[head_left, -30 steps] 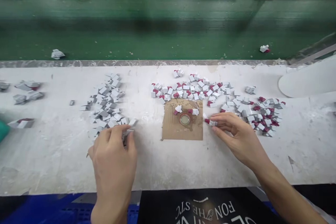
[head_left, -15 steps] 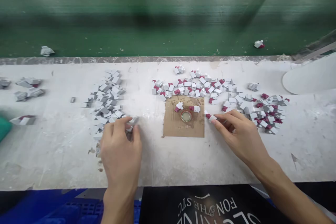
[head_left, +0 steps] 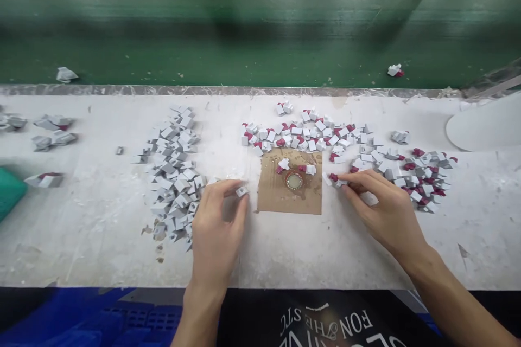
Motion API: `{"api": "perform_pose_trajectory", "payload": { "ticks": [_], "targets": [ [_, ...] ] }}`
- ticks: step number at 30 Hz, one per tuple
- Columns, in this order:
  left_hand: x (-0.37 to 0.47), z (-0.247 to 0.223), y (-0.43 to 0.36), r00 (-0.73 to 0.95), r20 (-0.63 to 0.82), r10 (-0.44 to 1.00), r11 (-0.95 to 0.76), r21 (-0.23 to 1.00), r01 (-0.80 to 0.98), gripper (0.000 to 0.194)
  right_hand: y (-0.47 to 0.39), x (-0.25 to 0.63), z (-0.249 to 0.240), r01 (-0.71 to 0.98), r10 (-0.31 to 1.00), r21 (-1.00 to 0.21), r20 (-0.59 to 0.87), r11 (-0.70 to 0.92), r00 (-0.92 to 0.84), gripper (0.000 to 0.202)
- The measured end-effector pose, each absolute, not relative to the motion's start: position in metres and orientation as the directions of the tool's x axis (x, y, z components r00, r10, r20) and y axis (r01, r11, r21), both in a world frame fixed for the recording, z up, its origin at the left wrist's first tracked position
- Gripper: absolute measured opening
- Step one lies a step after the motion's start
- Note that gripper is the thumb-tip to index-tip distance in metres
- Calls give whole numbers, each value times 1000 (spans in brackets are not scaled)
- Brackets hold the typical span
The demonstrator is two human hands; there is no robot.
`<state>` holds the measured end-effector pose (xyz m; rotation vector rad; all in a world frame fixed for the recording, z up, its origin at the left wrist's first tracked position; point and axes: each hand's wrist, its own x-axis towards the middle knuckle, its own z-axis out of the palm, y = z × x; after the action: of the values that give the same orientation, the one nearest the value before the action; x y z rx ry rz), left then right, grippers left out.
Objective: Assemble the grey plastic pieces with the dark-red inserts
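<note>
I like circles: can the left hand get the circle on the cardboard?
Probably yes: nothing stands between the left hand and the circle on the cardboard, though that hand holds a grey piece.

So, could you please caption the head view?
Left hand holds grey block, right hand maroon-grey piece; brown square cardboard between.

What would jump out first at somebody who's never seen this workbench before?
Probably the brown cardboard square, central on the white tabletop, with a round, red-rimmed piece on it. Then, on either side, the left hand pinching a small grey piece and the right hand a maroon-and-grey piece. The wide green strip behind the tabletop is hard to miss too.
</note>
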<state>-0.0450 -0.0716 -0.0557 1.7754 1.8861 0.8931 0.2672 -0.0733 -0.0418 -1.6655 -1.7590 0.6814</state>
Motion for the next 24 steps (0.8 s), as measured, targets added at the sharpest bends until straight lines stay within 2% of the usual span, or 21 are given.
{"api": "perform_pose_trajectory", "payload": {
  "ticks": [3,7,11,15,19,21,24],
  "targets": [
    [-45,-57,-76,-190,119,975,58,684,727,16,-71,252,-30,596,996,-799,87,76,-10,17],
    [-42,-54,-76,-140,119,983,6,741,672,13,-64,228,-19,489,992,-863,102,128,-79,23],
    [-32,-45,-67,-98,65,993,-11,881,473,15,-58,218,-21,468,989,-874,73,127,-132,26],
    [-21,-36,-58,-58,-73,996,84,974,209,12,-57,216,-26,474,988,-872,61,121,-139,27],
    [-15,-29,-49,-38,-95,995,100,979,180,14,-58,214,-23,422,994,-902,53,88,-93,26],
    [-13,-25,-44,-20,-102,995,104,985,140,15,-57,215,-21,335,999,-942,2,15,-40,21],
    [-4,-18,-36,63,-146,987,144,989,31,18,-51,217,-18,76,993,-990,-118,-119,10,14]
  ]
}}
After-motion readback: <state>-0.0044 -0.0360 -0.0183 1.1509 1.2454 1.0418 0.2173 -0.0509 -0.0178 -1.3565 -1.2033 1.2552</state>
